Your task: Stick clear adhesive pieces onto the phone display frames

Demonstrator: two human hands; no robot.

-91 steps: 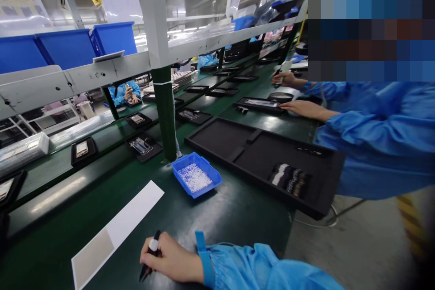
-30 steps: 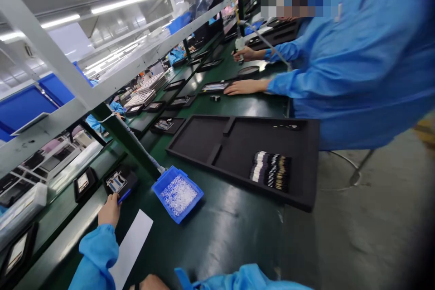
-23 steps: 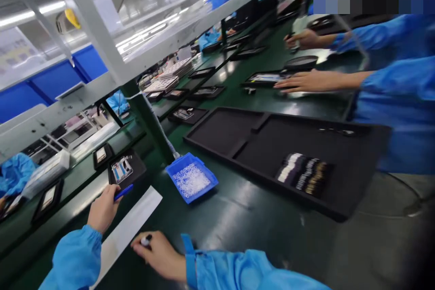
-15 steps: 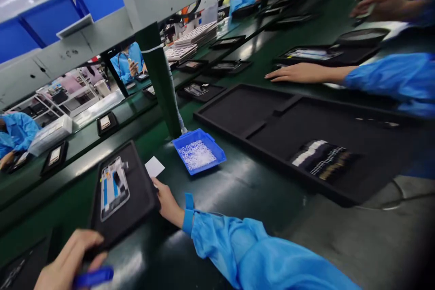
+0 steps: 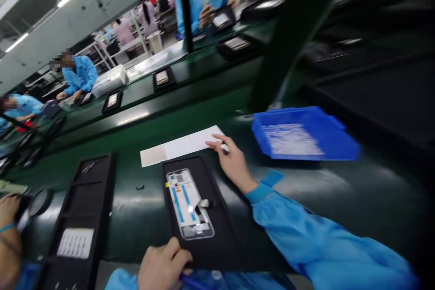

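A black foam tray [image 5: 204, 253] lies flat on the green bench in front of me. In it rests a phone frame [image 5: 187, 206] with blue strips and a loose flex piece. My left hand [image 5: 165, 263] is curled at the tray's near edge, around a blue pen-like tool [image 5: 195, 282] partly hidden below the fingers. Beyond the tray's far right corner, my right hand [image 5: 234, 161] has its fingers bent over the end of a white paper strip [image 5: 186, 143]. A small dark-tipped object [image 5: 224, 147] sits between those fingers, too small to name.
To the right stands a blue bin [image 5: 340, 145] of small white pieces. A long compartmented black tray [image 5: 107, 199] lies left, beside another person's hand [image 5: 9, 210]. A green post [image 5: 288, 41] rises behind the bin. Co-workers sit across the conveyor [image 5: 136, 115].
The view has turned left. The tray, held tilted by both hands before, now lies flat on the bench. My right hand has left its edge for the white strip.
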